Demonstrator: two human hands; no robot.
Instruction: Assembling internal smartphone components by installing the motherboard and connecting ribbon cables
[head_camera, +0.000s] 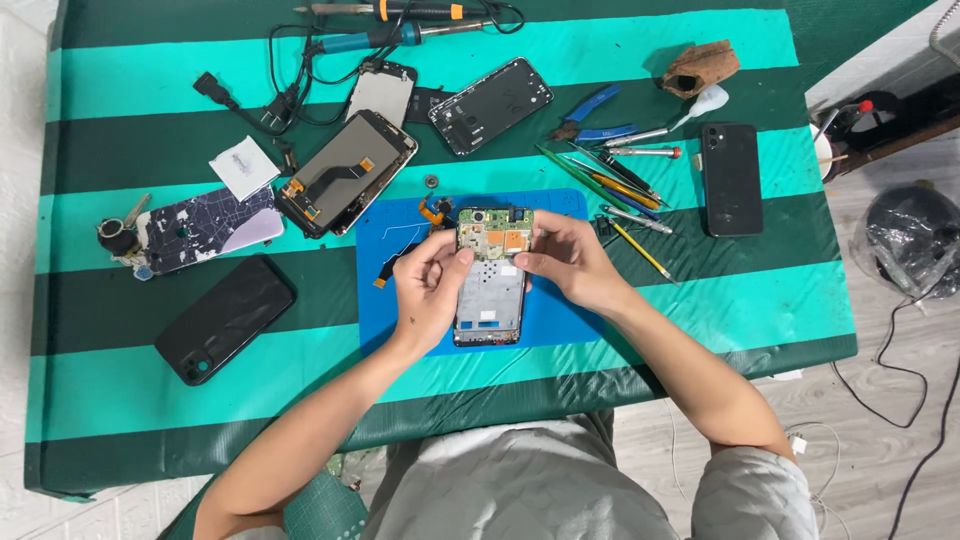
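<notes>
The opened phone frame (490, 285) is held over the blue work mat (560, 310), at the middle of the striped table (700, 300). It is judged light and stiff along its metal edges, yet fragile where the green circuit board (493, 232) is exposed at the top. A hold on the long side rails is advised; the board and loose flex cables are best avoided. The left hand (430, 290) is curled around the left rail, thumb laid on the inner face. The right hand (570, 260) is closed on the upper right edge, fingertips beside the board.
</notes>
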